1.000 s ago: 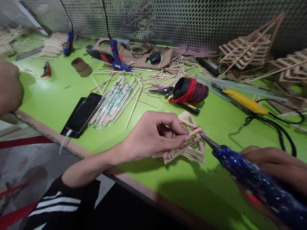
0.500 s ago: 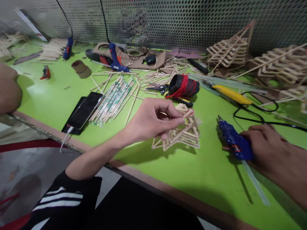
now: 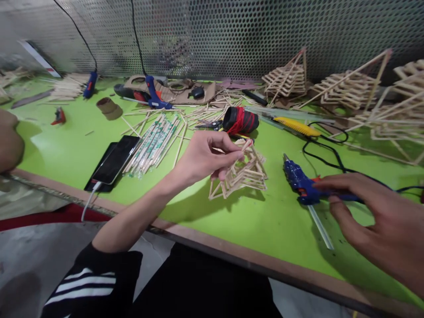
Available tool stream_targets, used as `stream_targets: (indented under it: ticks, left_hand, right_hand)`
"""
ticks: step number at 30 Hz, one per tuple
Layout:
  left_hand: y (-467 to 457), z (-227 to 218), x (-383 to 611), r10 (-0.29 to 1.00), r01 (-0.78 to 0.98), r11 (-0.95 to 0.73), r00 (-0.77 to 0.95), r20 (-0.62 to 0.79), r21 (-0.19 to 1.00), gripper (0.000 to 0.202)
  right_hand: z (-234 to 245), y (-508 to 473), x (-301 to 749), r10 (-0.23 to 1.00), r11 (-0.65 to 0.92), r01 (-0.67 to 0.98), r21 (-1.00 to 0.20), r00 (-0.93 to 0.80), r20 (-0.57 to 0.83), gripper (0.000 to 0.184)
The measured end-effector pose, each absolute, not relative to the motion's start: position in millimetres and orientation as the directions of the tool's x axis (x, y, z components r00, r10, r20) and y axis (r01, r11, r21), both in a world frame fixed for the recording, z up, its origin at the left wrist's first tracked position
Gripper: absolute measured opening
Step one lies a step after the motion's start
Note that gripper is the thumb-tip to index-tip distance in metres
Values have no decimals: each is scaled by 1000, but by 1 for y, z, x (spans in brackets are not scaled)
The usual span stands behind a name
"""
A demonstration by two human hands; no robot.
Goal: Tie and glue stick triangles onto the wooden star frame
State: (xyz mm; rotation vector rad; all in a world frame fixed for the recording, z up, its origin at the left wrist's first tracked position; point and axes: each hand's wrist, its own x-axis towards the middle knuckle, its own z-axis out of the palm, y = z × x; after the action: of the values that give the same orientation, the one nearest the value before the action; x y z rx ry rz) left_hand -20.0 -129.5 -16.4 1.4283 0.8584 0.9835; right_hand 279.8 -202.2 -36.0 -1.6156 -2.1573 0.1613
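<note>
My left hand (image 3: pixel 208 155) pinches the red-tipped top of a small wooden stick frame (image 3: pixel 247 180) between thumb and fingers. The frame's stacked sticks hang just over or rest on the green table; which one I cannot tell. To the right, a blue glue gun (image 3: pixel 300 183) lies on its side with a clear glue stick (image 3: pixel 320 226) poking out of its back. Over the gun's handle is my right hand (image 3: pixel 374 216), its thumb and fingers apart, the fingertips at or just touching the handle.
Behind my left hand lie scissors (image 3: pixel 209 124) and a black roll wound with red cord (image 3: pixel 241 121). Bagged sticks (image 3: pixel 154 145) and two phones (image 3: pixel 115 159) are at the left. Finished-looking stick frames (image 3: pixel 351 88) stand at the back right, near a yellow cutter (image 3: pixel 296 126).
The glue gun, gripped in my right hand before, now lies on the table with its handle turned, and the fingers have loosened. My left hand keeps its pinch. The view has shifted right.
</note>
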Motion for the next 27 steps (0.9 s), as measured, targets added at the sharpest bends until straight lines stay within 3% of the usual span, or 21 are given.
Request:
stream_targets:
  ticks: [1, 2, 5, 10, 16, 21, 24, 27]
  left_hand:
    - [-129, -16, -20, 916, -29, -92, 391, 96, 995, 14]
    - [-129, -15, -20, 913, -26, -95, 397, 97, 995, 13]
    - [-129, -12, -19, 916, -6, -103, 389, 97, 995, 12]
    - [-127, -12, -19, 919, -3, -99, 383, 92, 995, 10]
    - [-126, -16, -19, 918, -36, -101, 381, 107, 994, 14]
    - [-130, -5, -40, 901, 74, -140, 424, 96, 987, 18]
    - [-137, -2, -64, 967, 151, -193, 196, 161, 970, 25]
    - [-148, -11, -82, 999, 119, -26, 24, 23, 993, 39]
  right_hand:
    - [-35, -204, 269, 970, 225, 769, -598, -120, 211, 27]
    - [-36, -205, 258, 999, 35, 600, -800, -22, 27, 31]
    - [-45, -197, 230, 975, -173, 355, -919, -72, -212, 50]
    - [-56, -179, 197, 864, -404, 66, -912, -301, -404, 60]
    - [-61, -170, 178, 883, -412, -133, -902, -303, -358, 49]
    - [-59, -168, 176, 900, -389, -190, -902, -289, -327, 38]
    - [-54, -168, 177, 906, -374, -209, -904, -290, -308, 35]
    - [-47, -168, 179, 909, -363, -211, -908, -295, -295, 32]
